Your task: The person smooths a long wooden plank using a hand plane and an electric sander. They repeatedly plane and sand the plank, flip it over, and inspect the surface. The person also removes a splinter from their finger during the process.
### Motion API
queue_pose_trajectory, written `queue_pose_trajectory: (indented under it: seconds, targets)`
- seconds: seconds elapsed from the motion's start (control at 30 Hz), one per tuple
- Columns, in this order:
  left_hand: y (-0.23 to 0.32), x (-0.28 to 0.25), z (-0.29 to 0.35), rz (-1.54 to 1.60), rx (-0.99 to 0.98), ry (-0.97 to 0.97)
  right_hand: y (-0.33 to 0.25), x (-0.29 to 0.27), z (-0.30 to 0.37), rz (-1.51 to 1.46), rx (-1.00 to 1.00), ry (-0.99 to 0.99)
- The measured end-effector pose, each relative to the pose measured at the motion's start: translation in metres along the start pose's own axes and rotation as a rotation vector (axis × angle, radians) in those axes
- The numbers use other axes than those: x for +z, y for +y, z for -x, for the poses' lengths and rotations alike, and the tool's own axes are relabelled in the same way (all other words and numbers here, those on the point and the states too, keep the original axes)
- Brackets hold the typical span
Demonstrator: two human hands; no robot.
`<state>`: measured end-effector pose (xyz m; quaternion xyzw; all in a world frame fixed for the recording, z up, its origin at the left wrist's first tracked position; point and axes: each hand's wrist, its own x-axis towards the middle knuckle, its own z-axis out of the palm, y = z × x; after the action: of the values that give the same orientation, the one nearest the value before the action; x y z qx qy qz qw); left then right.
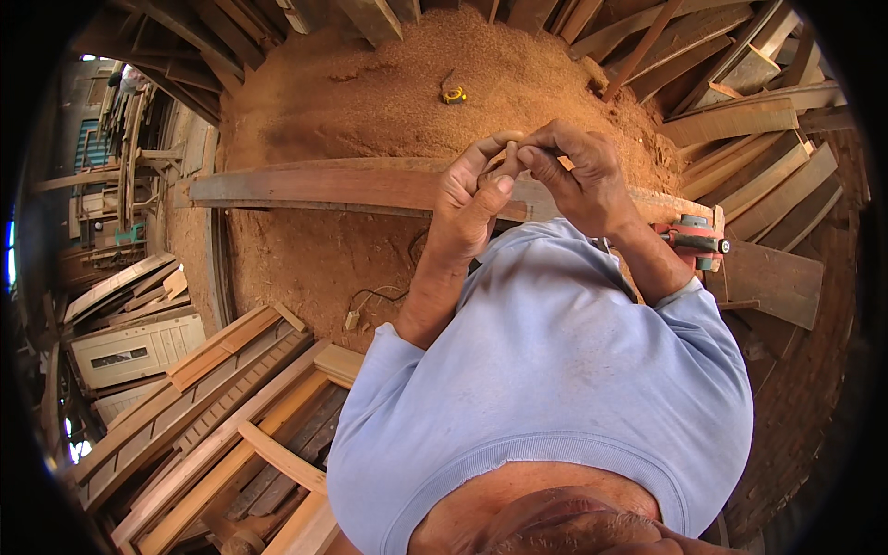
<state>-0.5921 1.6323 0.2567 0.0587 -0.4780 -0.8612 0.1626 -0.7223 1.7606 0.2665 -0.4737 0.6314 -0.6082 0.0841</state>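
In front of my chest, both hands come together over a long wooden plank (324, 189). My left hand (472, 196) is closed, its thumb and fingers bent toward each other. Against it, my right hand (587, 176) pinches with thumb and forefinger, and the fingertips of the two hands meet. Whatever lies between them is too small and too covered by fingers to name. Beyond the hands, a yellow and black tape measure (453, 95) rests on the sawdust. A red and dark green power tool (692, 242) sits by my right forearm, at the plank's right end.
Sawdust (388, 69) is heaped past the plank. Stacked boards (758, 176) crowd the right side, and timber frames (213, 407) fill the lower left near a pale panel (139, 351). A cord with a plug (352, 319) lies on the ground left of me.
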Motion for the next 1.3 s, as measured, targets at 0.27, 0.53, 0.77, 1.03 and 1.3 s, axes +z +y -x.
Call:
queue_pose_trajectory:
  seconds: [0.27, 0.53, 0.77, 1.03, 1.3]
  targets:
    - [-0.004, -0.009, -0.002, 0.148, -0.023, -0.026, -0.001, 0.004, 0.000, -0.007, -0.017, 0.031]
    - [-0.002, -0.013, -0.003, 0.220, -0.081, 0.002, -0.004, -0.010, -0.003, 0.020, -0.054, -0.148]
    - [0.006, -0.013, -0.005, 0.165, -0.099, -0.055, -0.014, -0.020, -0.019, 0.204, -0.120, -0.352]
    - [0.019, -0.016, -0.005, 0.210, -0.279, -0.071, -0.023, -0.030, -0.037, 0.496, -0.305, -0.548]
    - [0.018, -0.018, -0.007, 0.242, -0.319, -0.078, -0.015, -0.030, -0.042, 0.492, -0.290, -0.634]
